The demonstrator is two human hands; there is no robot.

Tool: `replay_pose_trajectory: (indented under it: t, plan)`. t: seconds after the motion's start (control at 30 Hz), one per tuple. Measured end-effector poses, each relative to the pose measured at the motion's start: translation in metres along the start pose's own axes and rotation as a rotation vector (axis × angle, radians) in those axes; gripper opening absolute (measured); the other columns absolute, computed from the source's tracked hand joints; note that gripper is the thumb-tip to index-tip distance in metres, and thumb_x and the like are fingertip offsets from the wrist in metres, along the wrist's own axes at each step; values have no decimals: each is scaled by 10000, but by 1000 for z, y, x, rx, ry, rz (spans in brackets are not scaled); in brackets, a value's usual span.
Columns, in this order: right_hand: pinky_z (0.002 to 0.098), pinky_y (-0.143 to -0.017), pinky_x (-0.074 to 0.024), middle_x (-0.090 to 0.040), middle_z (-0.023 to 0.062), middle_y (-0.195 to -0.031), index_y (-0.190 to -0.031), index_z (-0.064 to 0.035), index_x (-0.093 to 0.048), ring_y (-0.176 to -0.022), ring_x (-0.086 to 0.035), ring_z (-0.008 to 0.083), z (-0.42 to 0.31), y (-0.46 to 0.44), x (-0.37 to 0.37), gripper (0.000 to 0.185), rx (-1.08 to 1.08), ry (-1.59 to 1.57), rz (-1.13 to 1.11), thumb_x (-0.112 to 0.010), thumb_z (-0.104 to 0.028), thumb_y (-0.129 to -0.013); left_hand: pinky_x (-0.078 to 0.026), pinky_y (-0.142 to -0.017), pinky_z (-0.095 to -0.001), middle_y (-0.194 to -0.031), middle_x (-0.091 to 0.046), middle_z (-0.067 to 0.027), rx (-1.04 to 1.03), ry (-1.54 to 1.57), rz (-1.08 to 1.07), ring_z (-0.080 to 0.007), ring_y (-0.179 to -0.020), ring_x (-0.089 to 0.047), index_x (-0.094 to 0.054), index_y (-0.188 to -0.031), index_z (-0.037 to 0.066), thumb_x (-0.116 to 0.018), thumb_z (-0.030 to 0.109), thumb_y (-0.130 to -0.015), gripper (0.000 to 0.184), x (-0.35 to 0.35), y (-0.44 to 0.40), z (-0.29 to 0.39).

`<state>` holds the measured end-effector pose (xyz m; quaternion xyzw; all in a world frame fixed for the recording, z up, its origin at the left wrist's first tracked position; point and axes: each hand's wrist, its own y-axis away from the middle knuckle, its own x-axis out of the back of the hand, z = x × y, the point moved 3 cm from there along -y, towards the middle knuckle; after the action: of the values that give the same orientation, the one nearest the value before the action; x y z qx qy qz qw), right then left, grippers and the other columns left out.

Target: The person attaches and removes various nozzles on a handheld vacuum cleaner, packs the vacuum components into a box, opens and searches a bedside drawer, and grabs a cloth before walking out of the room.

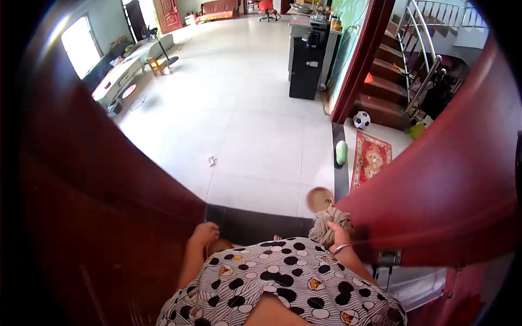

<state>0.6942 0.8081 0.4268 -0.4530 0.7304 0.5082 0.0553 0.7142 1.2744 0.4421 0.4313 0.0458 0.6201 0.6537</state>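
Note:
My right hand (pixel 340 236), with a bracelet at the wrist, is closed around a bunched beige cloth (pixel 329 225). The cloth hangs in front of the red-brown door panel (pixel 413 201) on the right. On the other side, my left hand (pixel 206 232) is beside the inner edge of the dark red door panel (pixel 125 201). Its fingers are loosely bent, and nothing shows in them. A patterned garment (pixel 283 277) covers my body below. Just beyond the cloth, a round brown container (pixel 319 200) lies on the floor, partly hidden by it.
A dark threshold strip (pixel 255 223) crosses the doorway. Farther right are a pale green oblong object (pixel 341 152), a red rug (pixel 371 159), a football (pixel 361 119) and stairs (pixel 380 79). White scraps (pixel 212 160) lie on the tiles. A black cabinet (pixel 304 70) stands ahead.

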Motion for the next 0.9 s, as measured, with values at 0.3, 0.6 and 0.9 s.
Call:
replay_pose_trajectory:
  t: [0.3, 0.6, 0.9]
  plan:
    - [374, -822, -527, -616, 66, -1088, -1203, -40, -563, -950, -623, 217, -44, -188, -111, 452, 182, 153, -140, -695, -12, -772, -525, -714, -400, -893, -679, -186, 182, -328, 364, -342, -841, -663, -687, -872, 52, -712, 204, -715, 220, 43, -18, -63]
    - [366, -739, -527, -646, 92, -1014, -1116, 32, -597, -873, -638, 225, -28, -355, -127, 432, 225, 621, 225, -721, -36, -708, -518, -719, -410, -881, -675, -194, 143, -406, 300, -357, -836, -658, -688, -875, 69, -640, 138, -748, 153, 138, -200, -31]
    - [374, -820, -501, -634, 184, -1124, -1147, 116, -573, -956, -627, 282, -27, -397, -58, 551, 1, 819, 650, -751, -166, -708, -499, -773, -452, -889, -658, -198, -254, -607, 261, -381, -838, -623, -701, -825, 90, -450, -4, -742, 280, 214, -406, 186]
